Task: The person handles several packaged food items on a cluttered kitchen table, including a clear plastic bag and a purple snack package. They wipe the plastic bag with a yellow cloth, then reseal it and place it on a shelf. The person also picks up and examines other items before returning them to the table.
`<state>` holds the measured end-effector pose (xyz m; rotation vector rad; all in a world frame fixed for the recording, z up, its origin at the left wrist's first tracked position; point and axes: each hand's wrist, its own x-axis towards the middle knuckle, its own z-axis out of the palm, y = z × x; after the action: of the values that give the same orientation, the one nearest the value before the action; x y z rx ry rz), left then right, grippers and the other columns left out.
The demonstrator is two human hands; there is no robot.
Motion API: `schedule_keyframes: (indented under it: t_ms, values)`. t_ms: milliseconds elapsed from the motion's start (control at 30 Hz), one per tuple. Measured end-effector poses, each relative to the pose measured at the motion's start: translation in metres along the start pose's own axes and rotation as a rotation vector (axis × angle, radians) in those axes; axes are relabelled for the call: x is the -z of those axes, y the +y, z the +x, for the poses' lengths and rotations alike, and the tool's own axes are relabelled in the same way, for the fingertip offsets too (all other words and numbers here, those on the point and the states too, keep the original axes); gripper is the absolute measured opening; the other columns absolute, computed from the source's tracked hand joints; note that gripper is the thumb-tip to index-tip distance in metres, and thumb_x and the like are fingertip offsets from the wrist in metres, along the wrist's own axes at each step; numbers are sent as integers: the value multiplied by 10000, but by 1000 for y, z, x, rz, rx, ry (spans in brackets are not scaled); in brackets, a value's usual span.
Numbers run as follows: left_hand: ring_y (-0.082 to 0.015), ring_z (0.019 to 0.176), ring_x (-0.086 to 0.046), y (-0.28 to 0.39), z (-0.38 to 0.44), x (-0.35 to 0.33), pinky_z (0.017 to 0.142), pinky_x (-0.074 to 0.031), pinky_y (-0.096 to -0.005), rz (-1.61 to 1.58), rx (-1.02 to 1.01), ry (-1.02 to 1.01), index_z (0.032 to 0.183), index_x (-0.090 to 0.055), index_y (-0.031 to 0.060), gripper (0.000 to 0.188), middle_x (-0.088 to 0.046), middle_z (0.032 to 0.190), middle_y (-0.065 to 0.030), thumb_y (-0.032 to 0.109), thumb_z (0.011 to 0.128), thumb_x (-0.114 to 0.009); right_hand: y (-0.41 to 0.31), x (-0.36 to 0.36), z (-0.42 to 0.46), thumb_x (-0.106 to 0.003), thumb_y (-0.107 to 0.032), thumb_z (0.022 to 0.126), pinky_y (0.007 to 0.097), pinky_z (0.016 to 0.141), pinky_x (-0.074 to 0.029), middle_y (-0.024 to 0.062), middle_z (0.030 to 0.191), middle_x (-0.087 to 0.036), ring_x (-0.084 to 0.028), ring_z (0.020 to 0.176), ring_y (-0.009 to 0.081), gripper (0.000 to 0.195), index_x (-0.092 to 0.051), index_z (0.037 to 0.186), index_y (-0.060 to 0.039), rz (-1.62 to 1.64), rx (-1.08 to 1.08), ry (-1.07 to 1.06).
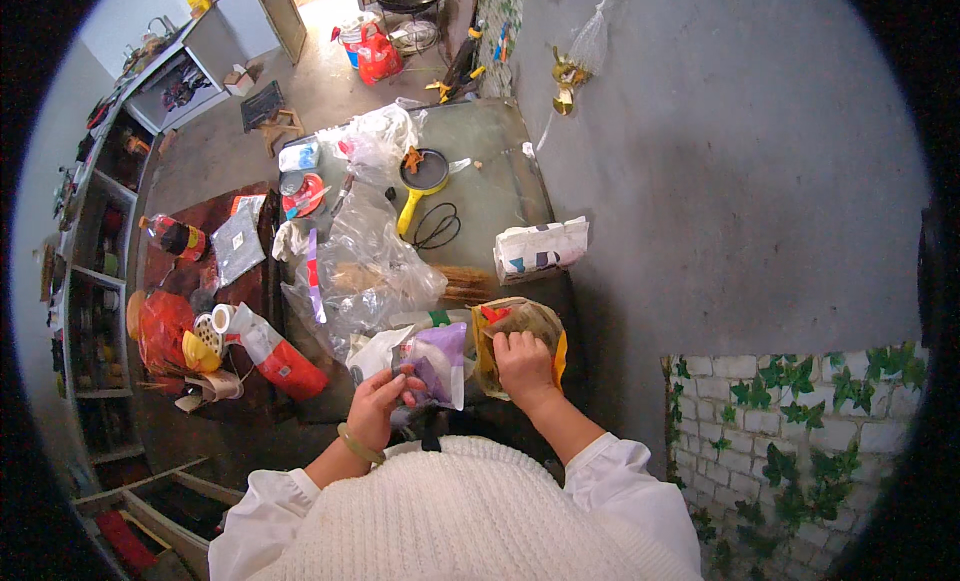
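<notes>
My left hand (pixel 380 402), with a pale bangle at the wrist, pinches the left edge of a purple and white plastic pouch (pixel 448 359). The pouch stands tilted in front of my body, and a clear part of it shows something whitish. To its right is a yellow-edged plastic bag (pixel 559 327) with brownish contents and a red patch at the top. My right hand (pixel 525 367) lies over this bag with its fingers bent down onto it. The fingertips are partly hidden, so I cannot tell whether they grip anything. A white packet (pixel 379 350) sits just left of the pouch.
Crumpled clear plastic bags (pixel 367 243) cover the table's middle. Farther back lies a small black pan with a yellow handle (pixel 409 212) near a black cord (pixel 439 232). A folded paper bag (pixel 541 251) rests at the right edge. A cola bottle (pixel 176 237) lies on the left table.
</notes>
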<state>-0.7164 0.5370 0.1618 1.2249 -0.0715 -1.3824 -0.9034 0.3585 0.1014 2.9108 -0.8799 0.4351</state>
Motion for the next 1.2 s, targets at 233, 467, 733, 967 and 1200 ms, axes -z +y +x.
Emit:
schedule_keyframes:
  t_ms: [233, 467, 733, 967, 1200]
  values:
    - [-131, 771, -585, -3, 3, 2, 738, -468, -274, 21, -2, -9, 1197, -524, -38, 353, -650, 982, -114, 168, 912, -546, -1, 52, 5, -623, -152, 781, 432, 834, -441, 161, 1083, -574, -541, 1022, 312, 197, -601, 957, -65, 131, -105, -49]
    - [-121, 760, -579, -2, 6, -3, 742, -464, -270, 31, 15, -25, 1191, -530, -33, 347, -649, 980, -104, 179, 917, -549, 41, 56, -27, -642, -121, 789, 453, 892, -447, 173, 1228, -535, -545, 1087, 347, 293, -589, 1071, -58, 204, -343, -73]
    - [-124, 759, -578, 1, 10, -10, 738, -463, -273, 20, 16, -42, 1201, -518, -34, 357, -647, 981, -107, 182, 918, -550, 43, 49, -39, -621, -203, 851, 410, 692, -533, 178, 1100, -575, -633, 846, 343, 299, -549, 1094, -45, 358, -407, -144]
    - [-110, 748, -563, 5, 10, -17, 741, -438, -249, -44, 40, -30, 1197, -495, -71, 378, -649, 977, -112, 170, 913, -562, 25, 64, -52, -711, -262, 800, 416, 801, -536, 251, 1349, -424, -618, 985, 400, 468, -490, 1164, -67, 456, -433, -55]
    - [-112, 736, -566, 5, 12, -21, 731, -447, -257, -50, 29, -34, 1186, -498, -69, 361, -653, 967, -114, 159, 913, -560, 30, 64, -70, -785, -193, 712, 417, 891, -499, 258, 1382, -362, -522, 1139, 413, 602, -459, 1199, -55, 484, -412, -175]
